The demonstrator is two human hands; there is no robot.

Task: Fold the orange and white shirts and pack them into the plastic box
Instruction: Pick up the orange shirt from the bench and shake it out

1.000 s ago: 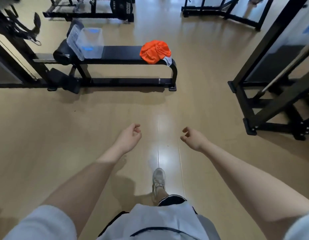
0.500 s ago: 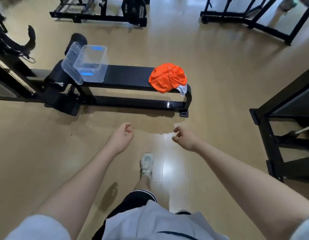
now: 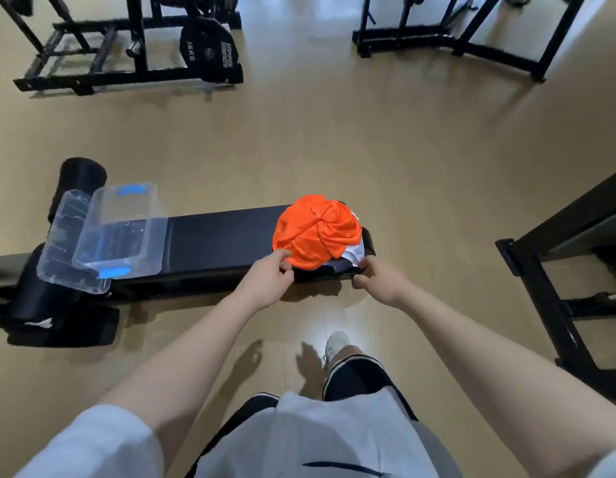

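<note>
Head view, gym floor. A padded weight bench served as the worktop [image 3: 216,236]. The orange shirt [image 3: 316,231] lay bunched in a mound at the worktop's right end, with the white shirt [image 3: 353,251] beneath it, only a corner showing at the near right edge. Neither was folded.

The plastic box [image 3: 123,229] sat at the worktop's left end, well apart from the shirts, mouth up. Its clear lid [image 3: 63,243] leaned against the box's left side. Likely parked there to leave the box ready for packing and the middle of the pad free for folding.

Left hand [image 3: 270,276] was at the near edge of the orange mound, fingers curled, thumb and fingertips touching the fabric; a pinch seemed to be forming, though I could not tell whether cloth was actually gripped. Right hand [image 3: 377,277] hovered at the near right corner of the worktop, just below the white corner, fingers curled, holding nothing that I could see.

Judgement: task at its very start, first pick-up of the orange shirt. The two hands, spread to either side of the pile, suggested a two-point lift to shake the garment out.
</note>
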